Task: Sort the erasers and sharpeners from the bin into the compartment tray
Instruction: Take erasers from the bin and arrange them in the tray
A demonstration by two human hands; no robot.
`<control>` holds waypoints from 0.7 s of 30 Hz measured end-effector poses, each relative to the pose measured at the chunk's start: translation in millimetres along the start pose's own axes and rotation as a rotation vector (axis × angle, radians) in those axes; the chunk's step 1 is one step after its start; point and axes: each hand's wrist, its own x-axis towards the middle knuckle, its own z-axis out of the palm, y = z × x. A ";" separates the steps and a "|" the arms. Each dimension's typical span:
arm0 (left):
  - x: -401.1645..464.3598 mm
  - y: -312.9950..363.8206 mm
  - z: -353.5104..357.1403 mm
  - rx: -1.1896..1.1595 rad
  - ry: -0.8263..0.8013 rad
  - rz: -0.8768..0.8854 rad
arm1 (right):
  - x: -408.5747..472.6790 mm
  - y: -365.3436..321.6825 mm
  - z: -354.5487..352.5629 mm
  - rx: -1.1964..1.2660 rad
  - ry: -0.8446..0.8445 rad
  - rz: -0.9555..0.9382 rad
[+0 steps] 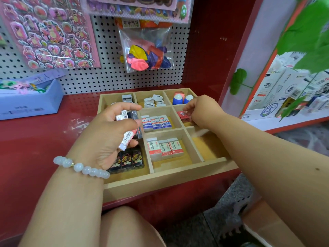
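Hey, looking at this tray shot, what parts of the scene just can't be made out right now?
All from the head view:
- Middle-left compartment of the tray: covered by the left hand and the erasers it grips.
- Red eraser: partly behind the right hand; whether the fingers pinch it is unclear.
- Source bin: not identifiable in frame.
- Print on the white erasers: too small to read fully.
- Boxes at right: blocked by blurred green leaves.
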 end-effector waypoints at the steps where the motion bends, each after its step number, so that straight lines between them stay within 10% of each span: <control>1: 0.0 0.3 0.5 -0.002 0.015 -0.001 | -1.1 -1.8 -2.0 -0.053 -0.014 -0.012; 6: -0.1 1.5 2.9 -0.048 0.099 -0.045 | -20.9 -11.2 -8.7 0.087 0.194 -0.200; 12: -3.7 5.4 2.1 -0.208 0.034 -0.114 | -65.1 -45.9 -7.6 0.444 -0.160 -0.599; 21: -8.6 11.8 4.5 -0.245 0.057 -0.157 | -73.2 -48.3 4.9 0.617 -0.232 -0.620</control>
